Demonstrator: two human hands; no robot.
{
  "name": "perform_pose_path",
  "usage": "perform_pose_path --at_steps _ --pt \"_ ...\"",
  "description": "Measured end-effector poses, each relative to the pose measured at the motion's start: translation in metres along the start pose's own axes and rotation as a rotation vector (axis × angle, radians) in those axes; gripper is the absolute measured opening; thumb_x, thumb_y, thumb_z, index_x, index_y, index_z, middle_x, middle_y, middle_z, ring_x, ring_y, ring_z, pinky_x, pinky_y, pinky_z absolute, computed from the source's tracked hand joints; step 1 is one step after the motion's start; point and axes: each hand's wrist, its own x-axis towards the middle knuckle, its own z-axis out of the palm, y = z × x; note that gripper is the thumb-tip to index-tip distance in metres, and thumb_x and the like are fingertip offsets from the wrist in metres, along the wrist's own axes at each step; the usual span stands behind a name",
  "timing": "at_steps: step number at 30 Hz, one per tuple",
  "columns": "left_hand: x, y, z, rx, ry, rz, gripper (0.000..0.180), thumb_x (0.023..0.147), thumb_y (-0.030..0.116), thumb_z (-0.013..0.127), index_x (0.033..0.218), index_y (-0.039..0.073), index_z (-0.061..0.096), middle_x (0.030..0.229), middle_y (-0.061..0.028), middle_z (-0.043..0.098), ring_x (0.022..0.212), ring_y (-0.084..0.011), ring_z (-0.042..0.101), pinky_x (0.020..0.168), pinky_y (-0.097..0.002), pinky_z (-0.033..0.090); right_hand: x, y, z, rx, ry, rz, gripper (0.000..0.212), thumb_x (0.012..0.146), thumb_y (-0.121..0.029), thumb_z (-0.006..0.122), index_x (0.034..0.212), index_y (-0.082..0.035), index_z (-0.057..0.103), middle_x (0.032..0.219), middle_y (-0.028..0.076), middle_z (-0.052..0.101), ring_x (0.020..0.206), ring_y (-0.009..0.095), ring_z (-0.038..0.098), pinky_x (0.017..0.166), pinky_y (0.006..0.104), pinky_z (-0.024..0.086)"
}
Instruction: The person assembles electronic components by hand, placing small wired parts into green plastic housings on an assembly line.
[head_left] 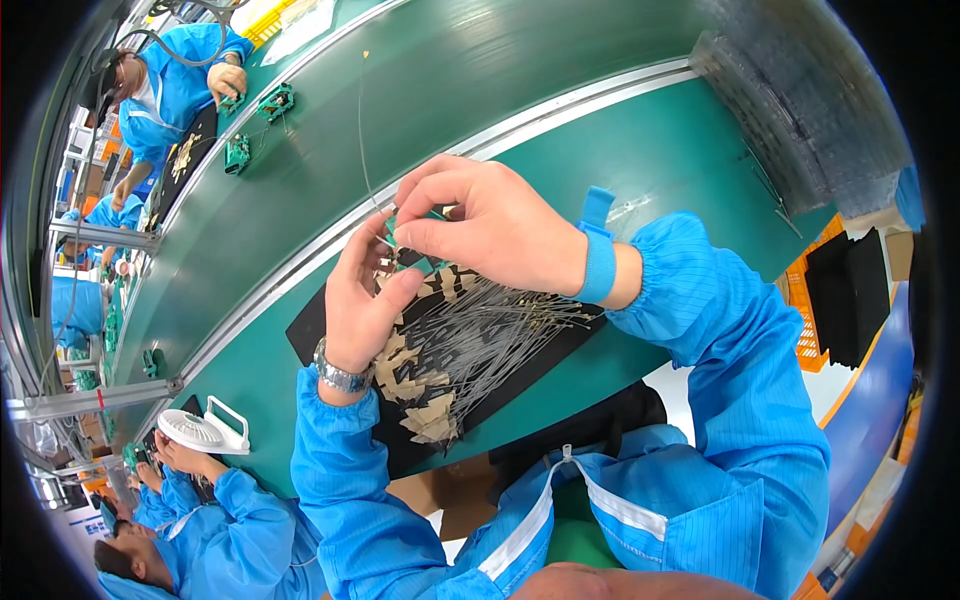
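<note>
Above a black mat (pixel 555 350), both my hands close around a small green circuit-board part (pixel 420 267). Thumb and fingers of my left hand (pixel 362 300) grip it from the near left. My right hand (pixel 490 222) comes from the right, its thumb and index finger pinched at the part, where a thin grey wire (pixel 364 140) meets it. That wire rises away toward the far side and ends in a small tan tip. My fingers hide most of the part and the exact pinch point. Below lie many loose grey wires (pixel 490 340) with tan tape tabs (pixel 432 418).
Beyond a metal rail (pixel 580 103) runs a green belt (pixel 450 75) carrying green board assemblies (pixel 238 154) at the left. A white fan (pixel 200 430) stands near a co-worker at lower left; another works across the belt. A grey metal block (pixel 800 110) bounds the right.
</note>
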Motion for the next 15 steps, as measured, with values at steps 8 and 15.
perform_pose_path --at_steps 8,15 --pt "0.0005 0.0032 -0.0001 0.006 -0.008 -0.005 0.074 0.079 0.02 0.076 0.141 -0.004 0.043 0.117 -0.005 0.055 0.1 -0.0131 0.051 0.089 -0.0288 0.044 0.0011 -0.0018 -0.0008 -0.055 0.015 -0.022 0.013 0.086 -0.011 0.07 0.092 0.001 0.071 0.11 0.012 0.062 0.088 0.019 0.064 0.078 0.0299 0.054" --pt "0.0017 0.0053 0.0021 -0.037 0.001 -0.03 0.077 0.079 0.02 0.076 0.142 -0.005 0.042 0.107 -0.0044 0.057 0.094 -0.0112 0.052 0.086 -0.0259 0.044 0.0006 0.0013 -0.0009 -0.08 0.062 -0.071 0.011 0.085 -0.012 0.07 0.089 -0.002 0.07 0.107 0.012 0.063 0.09 0.022 0.064 0.078 0.032 0.053"
